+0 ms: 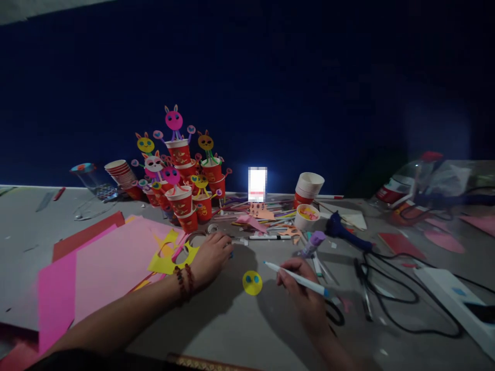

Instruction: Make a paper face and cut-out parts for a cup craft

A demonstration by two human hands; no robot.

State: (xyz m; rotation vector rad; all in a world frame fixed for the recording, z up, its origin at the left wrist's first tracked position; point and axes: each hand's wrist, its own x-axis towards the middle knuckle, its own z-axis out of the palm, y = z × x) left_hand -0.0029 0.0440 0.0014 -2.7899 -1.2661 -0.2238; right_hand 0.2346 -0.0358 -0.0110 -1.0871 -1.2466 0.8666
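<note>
My right hand [299,288] is closed around a white felt-tip marker [299,279] with a blue end, its uncapped light-blue tip pointing left. On the table left of that tip lies a yellow paper circle [252,288] bearing two blue eye spots; the marker is apart from it. Beyond the circle to the left, my left hand [212,253] rests with curled fingers, a small blue piece [231,254] just showing at the fingertips. Beneath and beside its wrist is a cut yellow sheet [166,257] with round holes.
Stacked red cups [188,219] with paper bunny figures stand at the back left. Coloured paper sheets [104,257] lie at left. A glue stick [314,242], a hot glue gun [346,232], a paper cup of scraps [307,217] and black cable [398,309] occupy the right.
</note>
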